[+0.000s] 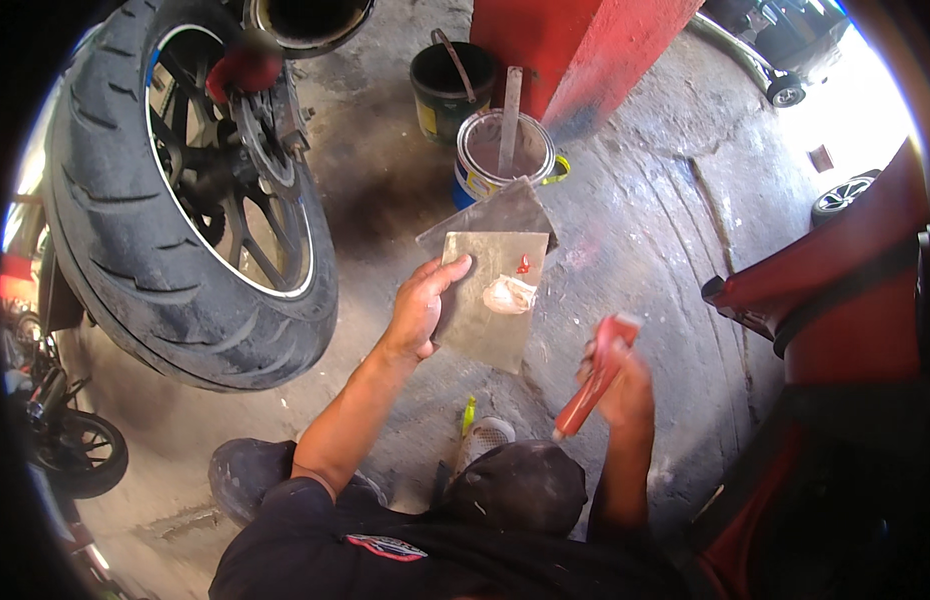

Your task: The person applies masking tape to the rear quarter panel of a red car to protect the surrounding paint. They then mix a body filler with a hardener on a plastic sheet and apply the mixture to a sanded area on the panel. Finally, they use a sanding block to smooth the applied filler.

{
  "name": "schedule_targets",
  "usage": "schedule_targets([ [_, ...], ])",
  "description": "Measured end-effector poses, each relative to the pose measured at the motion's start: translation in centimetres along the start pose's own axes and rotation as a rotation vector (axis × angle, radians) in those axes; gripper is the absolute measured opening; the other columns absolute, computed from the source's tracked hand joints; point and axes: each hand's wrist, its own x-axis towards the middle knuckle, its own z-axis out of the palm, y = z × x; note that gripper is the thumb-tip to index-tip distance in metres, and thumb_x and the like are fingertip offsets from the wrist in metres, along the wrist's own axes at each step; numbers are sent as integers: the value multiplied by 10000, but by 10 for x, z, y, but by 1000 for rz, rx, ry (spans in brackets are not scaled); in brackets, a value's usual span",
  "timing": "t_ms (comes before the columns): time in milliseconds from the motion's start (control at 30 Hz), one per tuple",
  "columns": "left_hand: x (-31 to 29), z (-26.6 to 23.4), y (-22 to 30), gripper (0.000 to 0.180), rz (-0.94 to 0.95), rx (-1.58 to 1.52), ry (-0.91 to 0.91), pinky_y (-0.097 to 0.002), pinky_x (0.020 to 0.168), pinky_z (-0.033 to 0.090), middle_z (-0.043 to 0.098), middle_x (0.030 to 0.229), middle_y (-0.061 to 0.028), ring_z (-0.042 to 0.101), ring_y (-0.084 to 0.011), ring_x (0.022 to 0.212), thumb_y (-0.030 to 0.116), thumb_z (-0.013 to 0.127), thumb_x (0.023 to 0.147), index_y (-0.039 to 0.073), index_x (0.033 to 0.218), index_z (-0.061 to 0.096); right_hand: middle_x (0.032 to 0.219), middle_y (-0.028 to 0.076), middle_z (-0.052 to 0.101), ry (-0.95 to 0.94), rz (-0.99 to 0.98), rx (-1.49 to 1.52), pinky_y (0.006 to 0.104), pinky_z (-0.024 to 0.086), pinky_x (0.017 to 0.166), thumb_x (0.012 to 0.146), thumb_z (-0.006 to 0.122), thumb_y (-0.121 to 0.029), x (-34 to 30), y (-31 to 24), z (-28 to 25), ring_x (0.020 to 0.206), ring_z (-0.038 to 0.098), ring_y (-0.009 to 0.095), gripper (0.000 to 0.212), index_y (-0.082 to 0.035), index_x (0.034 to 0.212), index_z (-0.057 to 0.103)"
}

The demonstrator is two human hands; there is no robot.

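My left hand (417, 312) is closed on the edge of a flat grey mixing board (475, 335), thumb on its upper face. A pale pinkish dollop of filler paste (507, 295) sits on the board, with a small red smear (524, 264) just above it. In my right hand (630, 388), to the right of the board and apart from it, is a red squeeze tube (595, 385), slanted and slightly blurred. Behind the board shows a darker flat sheet (505, 212), partly covered. Beyond it stands an open can (467, 185) with a flat stick (510, 120) upright in it.
A motorcycle wheel (315, 330) stands close at the left. A black bucket (450, 115) and a red block-like base (555, 60) are at the far middle. Red bodywork (855, 290) juts in from the right. Worn concrete floor (675, 270) lies beneath.
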Motion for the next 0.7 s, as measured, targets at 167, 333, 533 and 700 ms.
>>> schedule_targets([
  [167,8,-17,-1,332,56,28,63,-307,880,532,687,1137,-87,675,-180,988,219,594,966,-10,1205,629,1162,179,615,-133,116,46,503,554,897,919,522,-48,-28,23,-7,950,671,312,485,5,1381,385],
  [333,17,-41,2,282,163,-20,145,-304,896,512,696,1105,-67,666,-170,996,199,614,953,15,1165,651,1151,218,649,-127,-154,-577,429,555,849,868,620,-11,16,27,-39,993,698,308,599,-37,1412,369],
  [533,12,-58,-1,177,184,47,330,-278,881,476,688,1046,-28,635,-131,975,165,664,936,52,1072,679,851,220,688,420,-646,-1255,433,535,650,827,758,-152,217,22,-52,772,709,374,504,-12,1232,493],
  [700,8,-64,0,180,221,65,373,-279,941,439,678,1083,-24,597,-120,1050,161,649,959,47,1097,675,978,263,679,382,-682,-1432,542,502,773,826,680,-98,368,-1,-50,914,638,495,473,-52,1253,483],
])
